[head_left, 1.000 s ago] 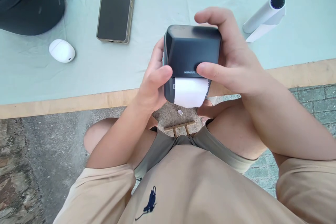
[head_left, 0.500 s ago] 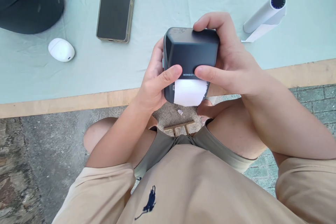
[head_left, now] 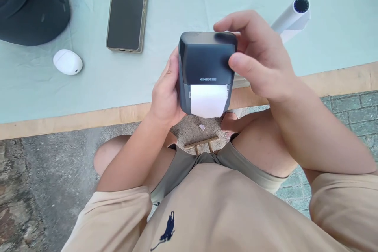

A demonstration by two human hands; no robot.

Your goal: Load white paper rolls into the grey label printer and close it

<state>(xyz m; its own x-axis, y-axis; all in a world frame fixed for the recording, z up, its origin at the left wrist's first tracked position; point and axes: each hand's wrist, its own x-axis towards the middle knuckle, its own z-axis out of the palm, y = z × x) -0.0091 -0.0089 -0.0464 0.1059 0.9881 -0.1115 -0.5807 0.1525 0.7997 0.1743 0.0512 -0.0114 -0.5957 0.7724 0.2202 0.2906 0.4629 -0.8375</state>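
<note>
Head view: the black label printer (head_left: pixel 206 59) is held up by hand, overlapping the near wooden edge of the table (head_left: pixel 73 122) as seen from above. Its NIIMBOT lettering faces the camera; a white paper strip (head_left: pixel 208 100) with a ragged right side protrudes below.

Hand positions: the left hand (head_left: pixel 165 96) grasps the housing along its left side. The right hand (head_left: pixel 260 53) is at the upper right corner, fingers spread, thumb overlapping the front panel; whether it presses or hovers cannot be told.

Handling: the housing appears rigid and light enough for one hand. Its smooth shell may slip. The paper is probably soft and easily torn. Grip both side walls, clear of the paper outlet.

Surface: a pale green, lightly creased cloth (head_left: pixel 91 86) covers the table. It bears a black bag (head_left: pixel 44 19), a white oval case (head_left: pixel 67 62), a phone (head_left: pixel 126 13) and, partly hidden behind the right hand, a white roll (head_left: pixel 286 15).

Surroundings: apparently outdoors. Grey concrete (head_left: pixel 67 177) lies below, with a small scrap (head_left: pixel 202 127) between the feet and brick paving (head_left: pixel 351 106) to the right.
</note>
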